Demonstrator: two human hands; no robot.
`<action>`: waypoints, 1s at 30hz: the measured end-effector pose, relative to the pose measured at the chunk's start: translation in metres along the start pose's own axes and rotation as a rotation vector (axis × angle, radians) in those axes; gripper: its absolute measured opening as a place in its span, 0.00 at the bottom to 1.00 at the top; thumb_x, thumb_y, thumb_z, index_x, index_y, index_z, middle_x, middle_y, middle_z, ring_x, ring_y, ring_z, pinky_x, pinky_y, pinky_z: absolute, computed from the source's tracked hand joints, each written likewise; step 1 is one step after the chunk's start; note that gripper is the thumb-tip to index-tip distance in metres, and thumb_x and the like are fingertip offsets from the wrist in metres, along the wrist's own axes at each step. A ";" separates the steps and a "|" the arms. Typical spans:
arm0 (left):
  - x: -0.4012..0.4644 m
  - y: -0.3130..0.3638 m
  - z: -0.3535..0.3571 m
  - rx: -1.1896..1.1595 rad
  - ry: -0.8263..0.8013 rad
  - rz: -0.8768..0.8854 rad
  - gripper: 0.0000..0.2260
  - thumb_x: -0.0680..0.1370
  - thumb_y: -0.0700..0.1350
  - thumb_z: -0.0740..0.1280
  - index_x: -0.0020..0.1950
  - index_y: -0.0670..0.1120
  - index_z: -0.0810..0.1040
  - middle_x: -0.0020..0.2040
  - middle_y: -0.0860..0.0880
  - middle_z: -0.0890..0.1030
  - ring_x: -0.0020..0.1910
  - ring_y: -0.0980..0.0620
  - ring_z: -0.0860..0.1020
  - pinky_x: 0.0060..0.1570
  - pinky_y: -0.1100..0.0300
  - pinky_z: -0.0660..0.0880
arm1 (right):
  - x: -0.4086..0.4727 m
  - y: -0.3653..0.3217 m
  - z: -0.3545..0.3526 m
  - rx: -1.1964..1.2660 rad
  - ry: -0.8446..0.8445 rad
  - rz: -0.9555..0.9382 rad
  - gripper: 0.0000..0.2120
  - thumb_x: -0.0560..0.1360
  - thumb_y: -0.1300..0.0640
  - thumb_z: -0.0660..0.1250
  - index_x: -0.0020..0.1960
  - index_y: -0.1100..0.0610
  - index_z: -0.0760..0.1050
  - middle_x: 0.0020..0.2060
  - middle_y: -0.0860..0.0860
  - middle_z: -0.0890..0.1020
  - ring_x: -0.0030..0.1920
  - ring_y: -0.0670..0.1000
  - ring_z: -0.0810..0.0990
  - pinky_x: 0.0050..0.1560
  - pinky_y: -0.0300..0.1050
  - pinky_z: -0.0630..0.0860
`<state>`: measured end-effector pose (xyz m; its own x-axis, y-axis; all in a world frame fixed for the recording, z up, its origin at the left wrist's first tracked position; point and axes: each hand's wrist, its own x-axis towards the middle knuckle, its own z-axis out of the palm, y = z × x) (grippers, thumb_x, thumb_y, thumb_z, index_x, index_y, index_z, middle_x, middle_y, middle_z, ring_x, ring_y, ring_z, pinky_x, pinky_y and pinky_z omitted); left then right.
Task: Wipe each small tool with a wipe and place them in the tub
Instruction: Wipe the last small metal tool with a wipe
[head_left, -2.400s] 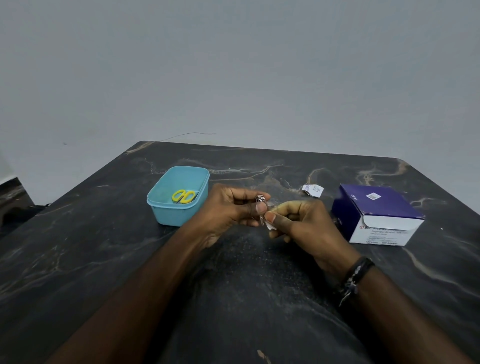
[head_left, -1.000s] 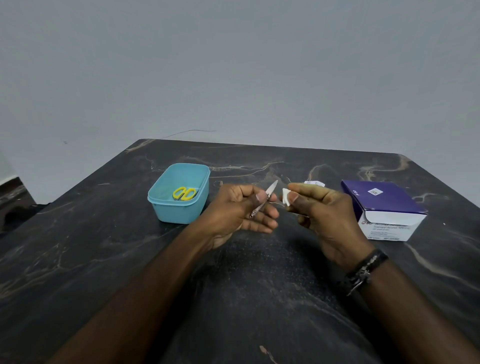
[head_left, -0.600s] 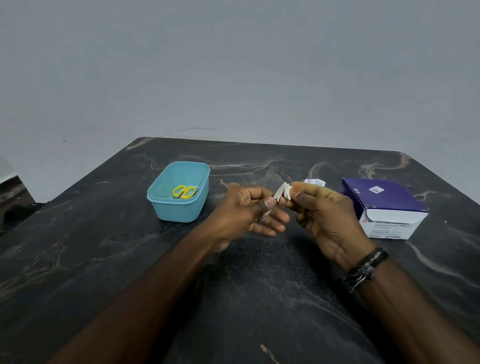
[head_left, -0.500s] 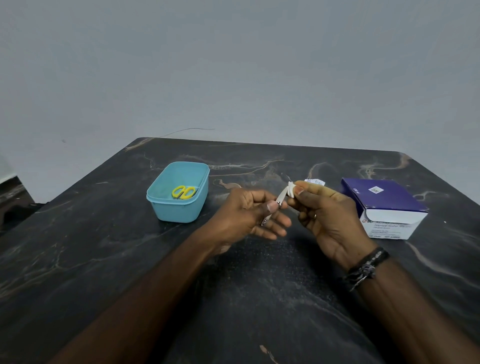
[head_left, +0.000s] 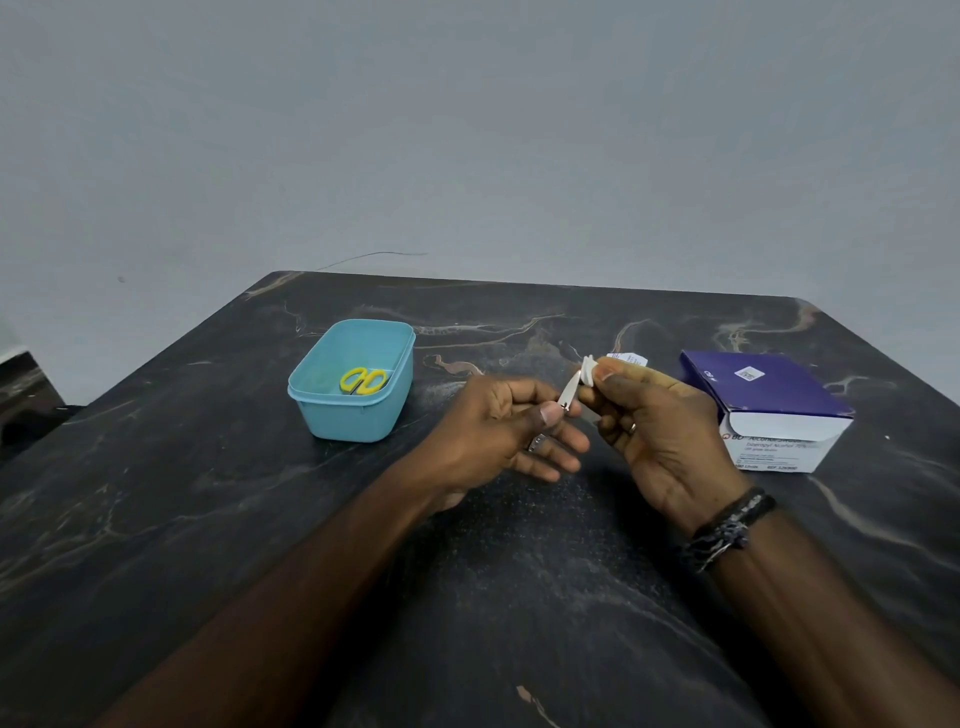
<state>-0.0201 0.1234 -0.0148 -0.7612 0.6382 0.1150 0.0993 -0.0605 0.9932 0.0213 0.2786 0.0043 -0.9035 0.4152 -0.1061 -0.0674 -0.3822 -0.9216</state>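
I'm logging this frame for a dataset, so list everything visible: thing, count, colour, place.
tub: 1, light blue, on the table's left side, open.
scissors: 1, yellow handles, lying inside the tub.
small metal tool: 1, silver, held above the table centre between both hands.
wipe: 1, white, folded over the tool's upper end.
box of alcohol swabs: 1, purple and white, right side of the table.
torn packet: 1, white, on the table behind the right hand.
table: 1, dark marbled.
wristband: 1, dark, on the right wrist.
left hand: pinches the tool.
right hand: pinches the wipe.
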 end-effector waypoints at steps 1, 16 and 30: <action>0.000 0.000 0.000 0.006 -0.002 -0.001 0.09 0.81 0.40 0.62 0.57 0.37 0.78 0.46 0.38 0.84 0.43 0.41 0.83 0.43 0.50 0.81 | 0.000 0.000 0.000 0.001 0.005 0.001 0.07 0.74 0.65 0.69 0.51 0.61 0.81 0.37 0.55 0.85 0.34 0.47 0.82 0.33 0.36 0.73; 0.001 -0.004 0.001 0.029 0.013 -0.018 0.09 0.81 0.40 0.62 0.56 0.37 0.78 0.45 0.38 0.84 0.42 0.42 0.83 0.43 0.49 0.81 | -0.003 0.003 0.002 -0.062 -0.001 0.028 0.08 0.73 0.66 0.70 0.51 0.62 0.82 0.37 0.55 0.84 0.32 0.46 0.81 0.32 0.36 0.72; 0.004 -0.011 0.006 0.018 0.166 -0.012 0.10 0.80 0.41 0.65 0.51 0.34 0.79 0.42 0.35 0.83 0.38 0.43 0.84 0.39 0.52 0.82 | -0.008 0.003 0.005 -0.211 -0.066 0.010 0.13 0.66 0.63 0.76 0.51 0.58 0.81 0.46 0.54 0.87 0.47 0.52 0.81 0.41 0.44 0.70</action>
<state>-0.0204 0.1308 -0.0254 -0.8578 0.5028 0.1064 0.1005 -0.0389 0.9942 0.0261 0.2701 0.0037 -0.9298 0.3549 -0.0976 0.0258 -0.2016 -0.9791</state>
